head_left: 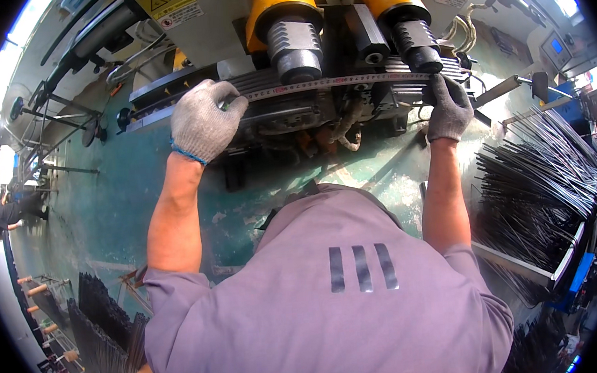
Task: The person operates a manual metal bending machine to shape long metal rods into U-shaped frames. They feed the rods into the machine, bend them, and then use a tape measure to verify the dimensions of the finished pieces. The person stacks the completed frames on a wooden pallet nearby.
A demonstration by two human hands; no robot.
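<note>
A tape measure's pale blade (336,82) stretches across the front of a machine, below two orange cylinders (283,4) with grey ribbed metal ends. My left hand (205,118), in a light grey knit glove with a blue cuff edge, is curled at the blade's left end; any tape case inside it is hidden. At the other end, under the right cylinder's metal tip (423,56), my right hand (449,109) in a darker grey glove pinches the blade between thumb and fingers. Dark metal rails (285,103) run along behind and under the tape.
Many thin black rods (540,181) lie bundled in a metal-framed rack at the right. More dark rods (106,321) stand at lower left. A black frame stand (62,121) is at the left, and hoses (351,130) hang under the machine above the green floor (104,209).
</note>
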